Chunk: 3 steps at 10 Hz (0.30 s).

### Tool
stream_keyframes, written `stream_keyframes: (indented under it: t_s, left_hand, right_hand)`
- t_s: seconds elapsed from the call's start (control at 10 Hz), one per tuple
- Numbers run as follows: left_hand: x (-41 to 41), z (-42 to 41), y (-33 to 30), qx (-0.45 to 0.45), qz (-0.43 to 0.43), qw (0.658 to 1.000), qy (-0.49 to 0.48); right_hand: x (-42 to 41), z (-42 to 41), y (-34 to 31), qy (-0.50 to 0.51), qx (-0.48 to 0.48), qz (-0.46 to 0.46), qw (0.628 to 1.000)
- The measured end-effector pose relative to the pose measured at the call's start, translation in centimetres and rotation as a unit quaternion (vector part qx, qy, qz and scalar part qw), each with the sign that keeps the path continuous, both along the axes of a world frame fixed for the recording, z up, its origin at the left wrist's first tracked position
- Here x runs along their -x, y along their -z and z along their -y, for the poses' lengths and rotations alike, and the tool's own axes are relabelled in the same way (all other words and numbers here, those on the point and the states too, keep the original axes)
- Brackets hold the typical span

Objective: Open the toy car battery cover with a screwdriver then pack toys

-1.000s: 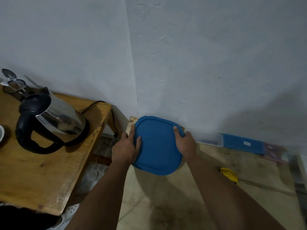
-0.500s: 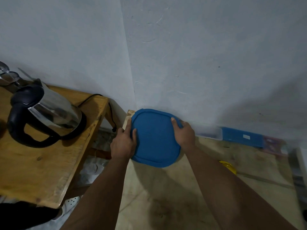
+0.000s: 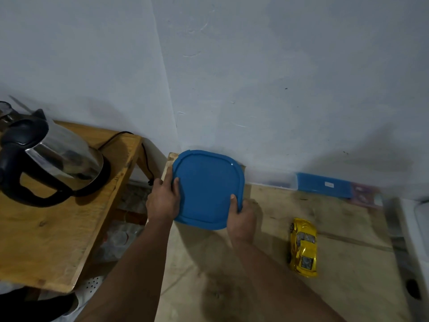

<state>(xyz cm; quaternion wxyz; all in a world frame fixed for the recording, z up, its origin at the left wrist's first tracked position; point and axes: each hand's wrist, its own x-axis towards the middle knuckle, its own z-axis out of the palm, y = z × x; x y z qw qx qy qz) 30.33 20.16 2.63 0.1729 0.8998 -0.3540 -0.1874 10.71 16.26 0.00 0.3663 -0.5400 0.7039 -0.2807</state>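
Note:
A blue square lid (image 3: 206,189) with rounded corners covers a container at the far left corner of the pale wooden table (image 3: 336,228), against the wall. My left hand (image 3: 163,201) grips its left edge, thumb on top. My right hand (image 3: 241,217) holds its near right corner, thumb on the lid. The container body is hidden under the lid. A shiny yellow toy car (image 3: 303,246) lies on the table to the right of my right hand, apart from it. No screwdriver is visible.
A steel kettle (image 3: 51,156) with a black handle and cord stands on a separate orange wooden table (image 3: 58,240) at left. A clear box with a blue lid (image 3: 322,187) lies along the wall at back right. A white object (image 3: 415,240) borders the right edge.
My right hand slid from the lid's upper right side down to its near right corner. The view shifted, and the whole yellow car now shows.

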Motion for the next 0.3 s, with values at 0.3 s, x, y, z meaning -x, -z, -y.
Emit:
stream_keyframes:
  t_s: [0.3]
  left_hand:
    - [-0.1, -0.3, -2.6, -0.078, 0.001, 0.996, 0.053]
  right_hand:
    - [0.7, 1.7, -2.7, -0.115, -0.119, -0.055, 0.985]
